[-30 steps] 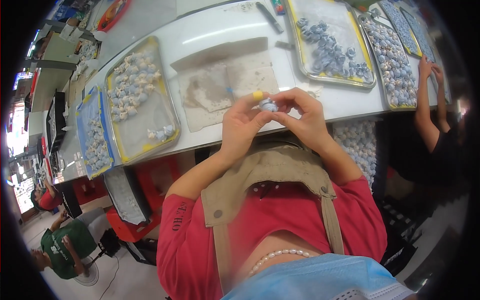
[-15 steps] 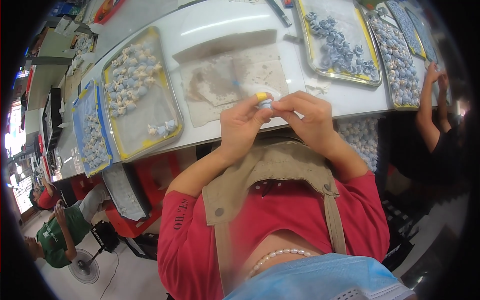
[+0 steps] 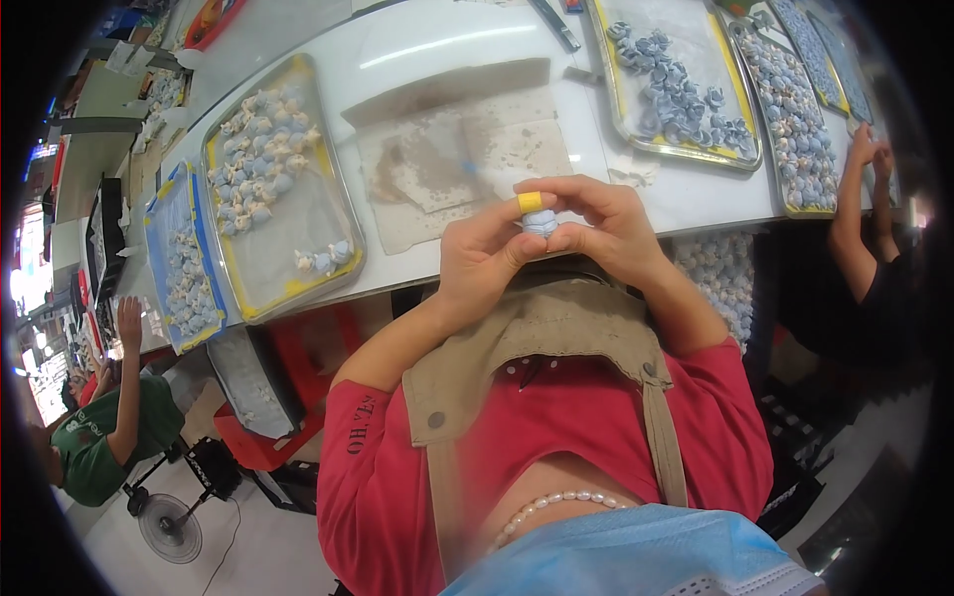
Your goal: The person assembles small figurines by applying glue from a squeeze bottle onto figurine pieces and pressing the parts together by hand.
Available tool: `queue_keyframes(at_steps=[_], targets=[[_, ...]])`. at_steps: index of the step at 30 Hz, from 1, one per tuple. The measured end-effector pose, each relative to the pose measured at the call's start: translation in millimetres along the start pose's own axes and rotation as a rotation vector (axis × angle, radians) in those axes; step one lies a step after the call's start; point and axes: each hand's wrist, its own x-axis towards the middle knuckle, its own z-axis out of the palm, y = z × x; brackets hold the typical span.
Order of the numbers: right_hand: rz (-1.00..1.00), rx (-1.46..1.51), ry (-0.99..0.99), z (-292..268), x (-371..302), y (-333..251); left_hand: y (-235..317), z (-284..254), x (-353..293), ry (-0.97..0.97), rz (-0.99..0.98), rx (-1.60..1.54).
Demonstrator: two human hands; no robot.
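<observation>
Just off the table's near edge, both my hands meet around a small pale blue piece with ridged sides [image 3: 540, 223]. My left hand [image 3: 484, 246] pinches it between thumb and index finger, and yellow tape [image 3: 532, 203] wraps that index fingertip. From the other side, my right hand [image 3: 611, 226] closes on the same piece with thumb and curled fingers. Beyond them lies an open, stained sheet of cardboard [image 3: 537, 139] on the white table [image 3: 452, 30].
At left, a metal tray [image 3: 288, 283] and a blue-edged tray [image 3: 159, 233] hold small blue and cream pieces. Another metal tray [image 3: 656, 149] at far right bears curled blue-grey pieces. A person's arms [image 3: 848, 219] work at the right; a fan [image 3: 169, 526] stands lower left.
My right hand's fingers have moved up and over the piece, and more of it now shows between my hands. At lower left, the person in green has shifted and raised an arm.
</observation>
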Motion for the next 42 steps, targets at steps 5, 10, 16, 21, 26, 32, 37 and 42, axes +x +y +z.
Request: queue_keyframes(at_steps=[5, 10, 16, 21, 26, 32, 37, 42], targets=[[-0.167, -0.092, 0.03, -4, 2, -4, 9, 0, 5, -0.048, 0.074, 0.285], [-0.218, -0.197, 0.089, -19, -8, -4, 12, 20, 13, 0.069, 0.193, 0.604], [-0.183, 0.075, -0.003, -27, -18, -9, 3, 38, 11, 0.124, 0.165, 0.307], [-0.279, 0.171, -0.001, -38, -28, -6, 6, 56, 12, 0.09, 0.138, 0.238], [-0.272, 0.214, -0.047, -48, -33, -1, 2, 67, 15, 0.058, 0.088, 0.23], [-0.203, 0.175, -0.09, -66, -33, -4, 6, 81, 25, 0.035, 0.071, 0.246], [-0.172, 0.258, -0.172, -78, -24, -1, 11, 92, 33, 0.056, 0.018, 0.284], [-0.129, 0.156, -0.157, -79, -6, 2, 7, 72, 44, 0.039, -0.022, 0.269]])
